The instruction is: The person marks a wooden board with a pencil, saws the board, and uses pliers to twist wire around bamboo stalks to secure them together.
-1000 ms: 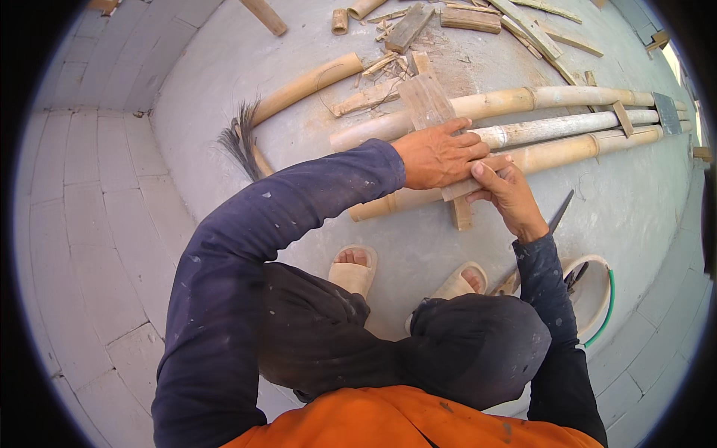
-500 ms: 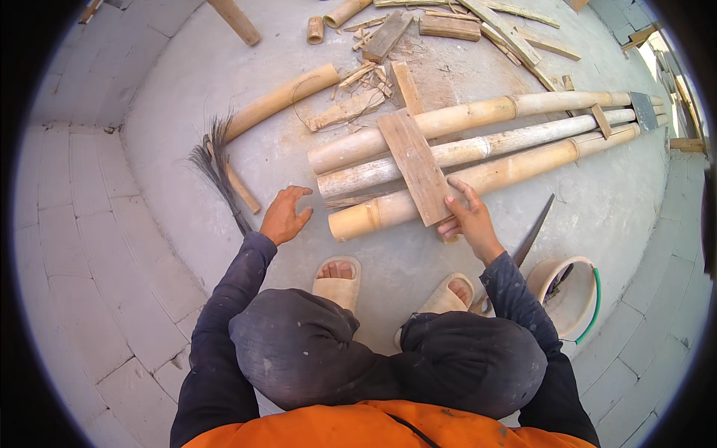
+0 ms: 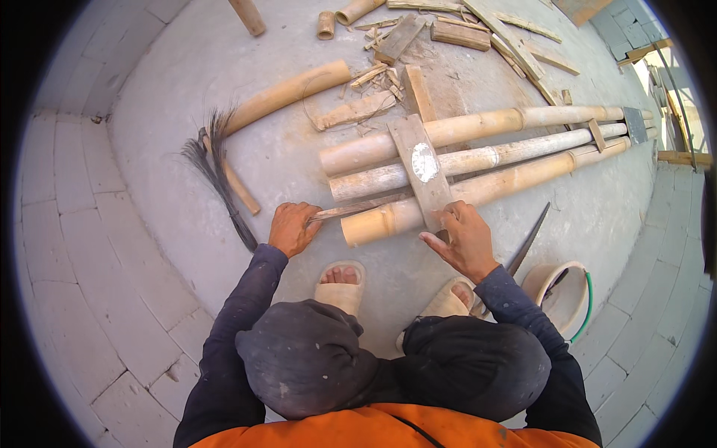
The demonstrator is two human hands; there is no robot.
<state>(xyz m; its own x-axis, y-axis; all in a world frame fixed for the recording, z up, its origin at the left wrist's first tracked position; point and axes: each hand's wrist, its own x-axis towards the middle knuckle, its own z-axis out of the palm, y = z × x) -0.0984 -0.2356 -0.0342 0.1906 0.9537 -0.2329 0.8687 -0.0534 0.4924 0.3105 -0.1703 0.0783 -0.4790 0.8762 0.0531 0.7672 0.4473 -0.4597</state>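
Note:
Three bamboo poles lie side by side: a tan far pole [image 3: 463, 128], a whitish middle pole [image 3: 467, 160] and a tan near pole [image 3: 493, 190]. Across them rests a short wooden board [image 3: 415, 153] with a white patch on its upper face. My right hand [image 3: 469, 240] is at the board's near end, fingers curled over its edge and thumb to the left. My left hand [image 3: 293, 228] is closed on the left end of a thin wooden strip [image 3: 362, 205]. The strip runs between the middle and near poles; its far part is hidden under the board.
Left lies a bundle of dark wires [image 3: 216, 168] beside a bamboo length [image 3: 287, 93]. Wood scraps [image 3: 358, 110] and planks [image 3: 515, 45] lie beyond the poles. A handsaw [image 3: 529, 239] and a white bucket [image 3: 571, 299] are near my right knee. Block walls [image 3: 75, 276] flank the floor.
My left hand has closed on the strip's end, where it was apart and holding nothing. The board now shows a different face, with the white patch up.

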